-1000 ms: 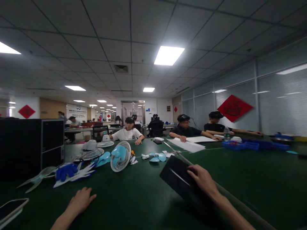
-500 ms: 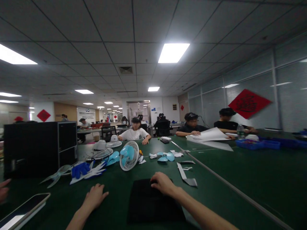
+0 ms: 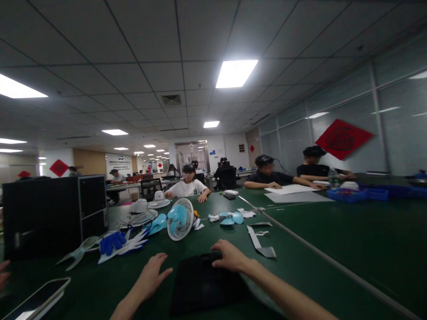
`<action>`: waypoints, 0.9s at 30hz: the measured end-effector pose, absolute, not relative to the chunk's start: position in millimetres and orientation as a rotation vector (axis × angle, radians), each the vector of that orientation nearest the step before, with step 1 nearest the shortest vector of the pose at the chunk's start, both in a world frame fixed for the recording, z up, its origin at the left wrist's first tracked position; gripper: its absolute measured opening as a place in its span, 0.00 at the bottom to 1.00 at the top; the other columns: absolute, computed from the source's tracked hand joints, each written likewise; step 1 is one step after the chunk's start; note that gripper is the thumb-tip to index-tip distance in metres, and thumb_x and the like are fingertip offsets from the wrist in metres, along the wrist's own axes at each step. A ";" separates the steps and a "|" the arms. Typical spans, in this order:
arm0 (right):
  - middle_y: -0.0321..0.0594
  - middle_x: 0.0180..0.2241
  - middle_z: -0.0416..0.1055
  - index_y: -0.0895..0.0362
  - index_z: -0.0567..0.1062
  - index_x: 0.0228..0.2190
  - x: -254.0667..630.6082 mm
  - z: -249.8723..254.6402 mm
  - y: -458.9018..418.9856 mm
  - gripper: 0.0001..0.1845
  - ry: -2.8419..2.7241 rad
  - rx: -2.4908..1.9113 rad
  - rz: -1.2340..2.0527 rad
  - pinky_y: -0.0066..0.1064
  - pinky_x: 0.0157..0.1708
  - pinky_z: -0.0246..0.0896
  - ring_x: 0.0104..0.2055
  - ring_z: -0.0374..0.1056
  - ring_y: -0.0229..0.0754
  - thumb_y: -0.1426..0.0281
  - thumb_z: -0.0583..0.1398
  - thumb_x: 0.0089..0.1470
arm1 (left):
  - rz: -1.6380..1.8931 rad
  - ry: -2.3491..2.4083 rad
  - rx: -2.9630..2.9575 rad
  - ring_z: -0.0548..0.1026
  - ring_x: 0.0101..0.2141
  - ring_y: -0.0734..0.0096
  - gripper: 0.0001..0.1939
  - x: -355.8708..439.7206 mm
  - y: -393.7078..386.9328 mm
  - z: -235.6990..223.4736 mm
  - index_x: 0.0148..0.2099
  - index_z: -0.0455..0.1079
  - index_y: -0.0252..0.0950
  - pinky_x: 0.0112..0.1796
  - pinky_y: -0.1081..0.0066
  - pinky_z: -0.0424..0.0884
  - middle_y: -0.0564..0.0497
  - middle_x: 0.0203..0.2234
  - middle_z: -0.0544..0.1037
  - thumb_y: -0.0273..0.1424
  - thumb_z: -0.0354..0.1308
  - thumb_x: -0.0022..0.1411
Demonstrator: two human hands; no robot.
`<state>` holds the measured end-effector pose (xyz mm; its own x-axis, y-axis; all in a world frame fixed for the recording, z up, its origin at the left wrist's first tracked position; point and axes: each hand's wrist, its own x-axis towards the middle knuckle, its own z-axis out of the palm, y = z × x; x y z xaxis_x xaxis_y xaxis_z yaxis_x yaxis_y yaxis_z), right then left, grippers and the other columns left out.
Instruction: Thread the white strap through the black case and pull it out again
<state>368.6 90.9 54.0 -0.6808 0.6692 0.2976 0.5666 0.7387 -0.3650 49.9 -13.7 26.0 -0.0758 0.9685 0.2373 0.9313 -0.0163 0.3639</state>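
A flat black object (image 3: 203, 284), like a thin pad, lies on the green table (image 3: 333, 240) straight in front of me. My right hand (image 3: 228, 257) rests curled over its far edge, fingers pressing on it. My left hand (image 3: 151, 275) hovers just left of the pad with fingers spread, holding nothing. A small white and blue fan (image 3: 180, 218) stands beyond the pad.
Blue and white gloves (image 3: 120, 242), fan blades (image 3: 230, 218) and fan grilles (image 3: 143, 217) lie scattered behind. A grey strip (image 3: 262, 244) lies to the right of the pad. A phone (image 3: 35, 298) sits at the lower left beside a black box (image 3: 50, 213). Several people sit at the far end.
My right hand dragged the black pad from the right to the spot in front of me. My left hand moved right, closer to the pad's left edge.
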 end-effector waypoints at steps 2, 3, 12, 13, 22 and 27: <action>0.48 0.52 0.69 0.57 0.72 0.52 388.7 57.4 89.9 0.37 -2.520 -1.014 0.430 0.38 0.55 0.56 0.55 0.63 0.53 0.59 0.69 0.39 | 0.699 2.045 2.089 0.59 0.62 0.55 0.37 61.1 -13.7 29.8 0.62 0.61 0.33 0.61 0.59 0.53 0.42 0.62 0.63 0.51 0.52 0.56; 0.49 0.54 0.68 0.58 0.70 0.54 397.2 58.5 88.8 0.40 -2.514 -1.052 0.487 0.39 0.57 0.54 0.57 0.61 0.53 0.59 0.69 0.38 | 0.682 2.003 2.093 0.58 0.62 0.55 0.39 66.6 -13.1 32.1 0.62 0.61 0.33 0.62 0.60 0.53 0.42 0.62 0.61 0.51 0.53 0.55; 0.50 0.55 0.68 0.58 0.71 0.54 401.9 51.7 83.5 0.40 -2.474 -1.083 0.593 0.38 0.57 0.54 0.57 0.62 0.53 0.60 0.69 0.39 | 0.442 1.879 2.086 0.68 0.53 0.54 0.41 92.9 1.9 50.5 0.58 0.67 0.33 0.55 0.63 0.61 0.42 0.54 0.70 0.51 0.62 0.45; 0.49 0.55 0.69 0.58 0.71 0.54 400.0 50.5 83.5 0.39 -2.473 -1.077 0.588 0.38 0.57 0.54 0.57 0.62 0.53 0.59 0.69 0.39 | 0.442 1.880 2.087 0.68 0.53 0.54 0.41 91.9 2.8 49.3 0.57 0.67 0.33 0.54 0.64 0.62 0.42 0.54 0.71 0.50 0.62 0.45; 0.46 0.51 0.71 0.57 0.73 0.50 405.6 56.3 85.1 0.31 -2.419 -1.237 0.241 0.33 0.53 0.58 0.53 0.66 0.49 0.56 0.65 0.46 | 0.584 1.864 2.022 0.61 0.59 0.55 0.44 86.1 -1.5 29.6 0.62 0.61 0.31 0.59 0.67 0.56 0.41 0.61 0.62 0.51 0.59 0.48; 0.55 0.48 0.70 0.60 0.72 0.45 445.5 67.9 99.6 0.18 -2.218 -1.565 -0.011 0.41 0.48 0.60 0.51 0.66 0.55 0.64 0.60 0.53 | 0.614 1.850 2.013 0.62 0.59 0.54 0.43 92.0 -4.6 34.1 0.61 0.62 0.31 0.59 0.66 0.56 0.41 0.61 0.63 0.51 0.59 0.49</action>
<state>445.5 99.6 67.9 -0.2750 0.8982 0.3430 0.9015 0.3649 -0.2329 92.0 -4.6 34.1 0.0597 0.9945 0.0863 0.8487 -0.0961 0.5200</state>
